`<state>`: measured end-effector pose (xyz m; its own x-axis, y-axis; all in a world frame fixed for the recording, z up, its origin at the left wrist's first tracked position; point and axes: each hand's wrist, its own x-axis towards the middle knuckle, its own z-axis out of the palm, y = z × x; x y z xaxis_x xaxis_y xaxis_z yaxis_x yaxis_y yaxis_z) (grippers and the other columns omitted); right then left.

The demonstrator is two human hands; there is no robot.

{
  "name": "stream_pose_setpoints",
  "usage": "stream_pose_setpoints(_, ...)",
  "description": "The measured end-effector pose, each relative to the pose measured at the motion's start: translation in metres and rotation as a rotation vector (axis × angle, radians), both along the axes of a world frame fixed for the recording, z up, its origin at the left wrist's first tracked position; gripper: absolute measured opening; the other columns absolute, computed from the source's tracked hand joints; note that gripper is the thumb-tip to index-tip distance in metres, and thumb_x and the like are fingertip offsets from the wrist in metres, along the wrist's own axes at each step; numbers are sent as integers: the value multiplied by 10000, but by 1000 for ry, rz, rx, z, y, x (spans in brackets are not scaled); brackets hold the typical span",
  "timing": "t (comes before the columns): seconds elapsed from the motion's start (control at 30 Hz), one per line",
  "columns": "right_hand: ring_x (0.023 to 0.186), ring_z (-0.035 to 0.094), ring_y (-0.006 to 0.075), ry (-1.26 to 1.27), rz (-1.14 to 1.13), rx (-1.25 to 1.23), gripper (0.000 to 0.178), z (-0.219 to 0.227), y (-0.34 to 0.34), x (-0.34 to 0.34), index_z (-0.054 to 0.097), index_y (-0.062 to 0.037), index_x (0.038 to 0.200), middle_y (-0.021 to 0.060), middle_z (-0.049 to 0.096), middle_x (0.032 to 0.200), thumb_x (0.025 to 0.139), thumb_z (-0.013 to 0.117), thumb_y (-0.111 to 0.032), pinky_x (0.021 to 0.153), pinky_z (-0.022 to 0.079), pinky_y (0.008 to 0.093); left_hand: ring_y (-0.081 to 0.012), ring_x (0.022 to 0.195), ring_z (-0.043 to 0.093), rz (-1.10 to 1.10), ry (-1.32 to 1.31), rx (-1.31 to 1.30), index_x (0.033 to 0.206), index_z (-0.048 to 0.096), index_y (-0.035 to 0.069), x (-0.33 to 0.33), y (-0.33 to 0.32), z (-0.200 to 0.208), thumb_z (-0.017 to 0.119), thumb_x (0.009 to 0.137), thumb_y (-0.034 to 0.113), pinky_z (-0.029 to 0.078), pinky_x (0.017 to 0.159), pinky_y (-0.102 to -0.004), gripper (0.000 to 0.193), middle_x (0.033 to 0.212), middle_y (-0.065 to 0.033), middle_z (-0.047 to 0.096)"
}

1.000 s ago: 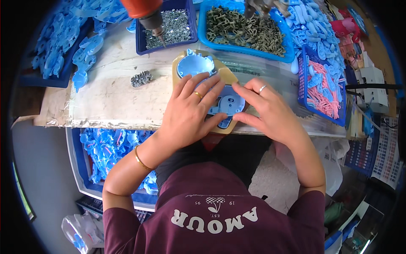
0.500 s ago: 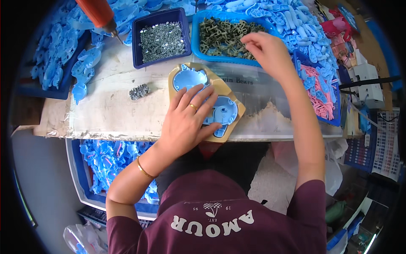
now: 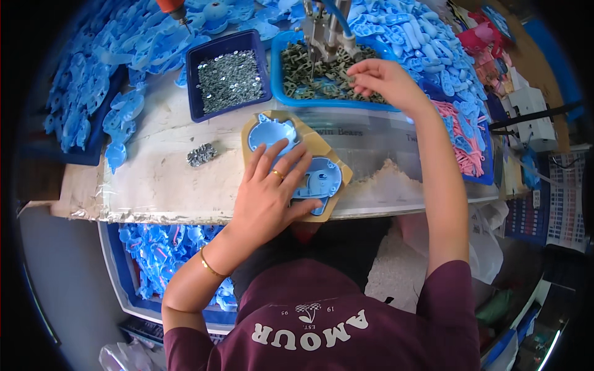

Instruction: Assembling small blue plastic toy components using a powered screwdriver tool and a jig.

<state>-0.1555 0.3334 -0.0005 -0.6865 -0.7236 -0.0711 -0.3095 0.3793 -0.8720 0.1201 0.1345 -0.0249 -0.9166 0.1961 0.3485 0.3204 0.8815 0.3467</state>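
Note:
My left hand (image 3: 267, 188) lies with spread fingers over a tan holding block (image 3: 339, 162). Set in the block are a rounded blue plastic shell (image 3: 272, 132) and a second blue shell piece (image 3: 326, 177), both partly covered by my fingers. My right hand (image 3: 387, 83) is over the right side of a light blue tray (image 3: 281, 93) filled with small brownish metal clips (image 3: 297, 68). Its thumb and fingers are drawn together in a pinch; whatever is between them is too small to make out.
A dark blue bin of small silvery screws (image 3: 229, 77) stands left of the tray. A small pile of metal pieces (image 3: 202, 154) lies nearby. Above hang an orange power screwdriver (image 3: 170, 6) and a metal machine head (image 3: 325, 40). Blue parts (image 3: 427, 52) and pink pieces (image 3: 464, 139) flank the right.
The view has shifted, so the table sits lower and the metal machine head now shows. My right hand stays over the clips with its fingers drawn closer. My left hand stays on the block.

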Motion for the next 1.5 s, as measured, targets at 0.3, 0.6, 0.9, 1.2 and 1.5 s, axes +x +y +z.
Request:
stream_pose_setpoints(0.3, 903, 696, 121, -592, 111, -307, 221, 6, 24, 139, 663, 13, 1211, 54, 723, 1064, 1006, 627, -60, 831, 568, 283, -298, 1072, 677, 32, -60, 771, 1197, 681, 32, -21, 29, 16, 760, 909, 105, 528, 940, -379, 308, 1192, -154, 718)
stream_pose_setpoints(0.6, 885, 700, 129, -35, -308, -35, 176, 25, 116, 127, 706, 21, 1120, 63, 743, 982, 978, 670, -77, 803, 572, 282, -186, 1003, 719, -36, -231, 1257, 1170, 591, -14, -1, 31, 18, 605, 1034, 68, 592, 851, -289, 160, 1192, -145, 714)
stream_pose_setpoints(0.9, 778, 718, 200, 426, -411, 638, 149, -10, 206, 61, 729, -24, 979, 109, 750, 862, 838, 753, -64, 720, 547, 331, -180, 946, 725, 13, -312, 1199, 1236, 609, -3, -4, 32, 14, 649, 1017, 97, 583, 807, -283, 244, 1157, -131, 720)
stream_pose_setpoints(1.2, 797, 701, 322, 513, -315, 681, 113, -9, 208, 54, 723, -71, 877, 122, 727, 834, 793, 739, -144, 694, 529, 438, -178, 976, 723, 47, -377, 1229, 1208, 638, -27, -1, 23, 12, 646, 1015, 77, 580, 837, -273, 220, 1162, -120, 717)
stream_pose_setpoints(1.5, 786, 656, 248, 637, -235, 558, 98, 32, 214, 75, 630, -39, 937, 115, 666, 874, 866, 693, -61, 712, 501, 359, -177, 972, 728, 113, -386, 1200, 1251, 654, -33, -1, 7, 21, 598, 1046, 108, 587, 826, -267, 254, 1146, -125, 724)
